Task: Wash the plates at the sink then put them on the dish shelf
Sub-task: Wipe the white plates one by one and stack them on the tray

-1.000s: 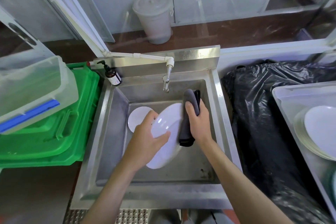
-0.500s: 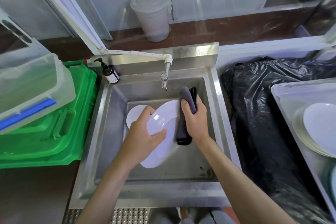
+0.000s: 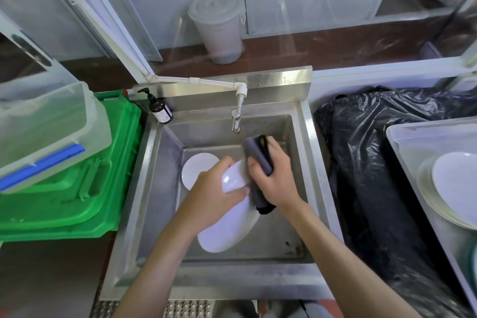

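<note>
Over the steel sink (image 3: 154, 188), my left hand (image 3: 209, 196) grips a white plate (image 3: 229, 227) by its left rim, thumb on its face, holding it tilted. My right hand (image 3: 273, 175) grips a dark grey cloth (image 3: 258, 157) and presses it against the plate's upper right part. A second white plate (image 3: 193, 170) lies flat on the sink floor, partly hidden behind my left hand. The tap (image 3: 236, 121) hangs above the cloth; no water shows.
A brown soap pump bottle (image 3: 160, 110) stands at the sink's back left corner. Green crates (image 3: 72, 188) with a clear tub (image 3: 44, 131) sit left. A black plastic bag (image 3: 374, 175) lies right, then a tray (image 3: 402, 142) with stacked white plates (image 3: 454, 186).
My right hand has slid the cloth leftward across the plate toward my left hand. The plate has tipped a little steeper.
</note>
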`<state>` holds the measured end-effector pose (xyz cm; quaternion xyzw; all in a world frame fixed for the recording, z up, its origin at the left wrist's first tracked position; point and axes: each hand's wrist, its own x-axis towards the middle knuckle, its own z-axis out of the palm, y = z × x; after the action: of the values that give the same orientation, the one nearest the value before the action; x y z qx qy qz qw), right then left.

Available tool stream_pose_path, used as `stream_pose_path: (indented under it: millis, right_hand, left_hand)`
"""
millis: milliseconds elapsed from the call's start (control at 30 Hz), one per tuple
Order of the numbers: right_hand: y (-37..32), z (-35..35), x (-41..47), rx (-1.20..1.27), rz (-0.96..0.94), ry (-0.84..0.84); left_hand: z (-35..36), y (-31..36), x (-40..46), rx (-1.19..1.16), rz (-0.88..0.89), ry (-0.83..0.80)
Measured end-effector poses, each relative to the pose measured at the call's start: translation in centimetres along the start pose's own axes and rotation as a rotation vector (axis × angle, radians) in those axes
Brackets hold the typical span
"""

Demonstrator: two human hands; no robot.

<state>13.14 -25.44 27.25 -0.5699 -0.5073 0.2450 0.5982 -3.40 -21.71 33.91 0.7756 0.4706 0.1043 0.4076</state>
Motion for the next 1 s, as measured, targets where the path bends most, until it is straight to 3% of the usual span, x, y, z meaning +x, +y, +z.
stream_pose_path:
  millis: [67, 167, 300, 500, 667, 833, 1000]
  right_hand:
    - [-0.3, 0.6, 0.0, -0.082, -0.089, -0.072]
    - [0.7, 1.0, -0.3, -0.005, 0.167, 0.061]
    - [2.7, 0.4, -0.6, 0.080, 0.581, 0.079]
    - [4.4, 0.8, -1.3, 0.124, 0.785, 0.043]
    - [4.3, 1.1, -2.5, 0.233, 0.912, 0.016]
    - [3.0, 2.8, -4.6, 0.167, 0.851, 0.070]
    - [-0.3, 4.4, -5.2, 0.052, 0.609, -0.024]
  left_hand:
    - [0.8, 0.0, 0.0, 0.022, -0.009, 0.003]
    - [1.5, -0.9, -0.4, -0.040, -0.043, 0.069]
    - [0.7, -1.5, -0.3, -0.271, -0.074, 0.230]
    - [1.2, -1.7, 0.1, -0.449, -0.170, 0.361]
    - [0.8, -2.4, 1.1, -0.709, -0.385, 0.602]
    - [1.3, -1.2, 3.1, -0.858, -0.486, 0.741]
    - [3.4, 0.7, 3.9, -0.889, -0.509, 0.693]
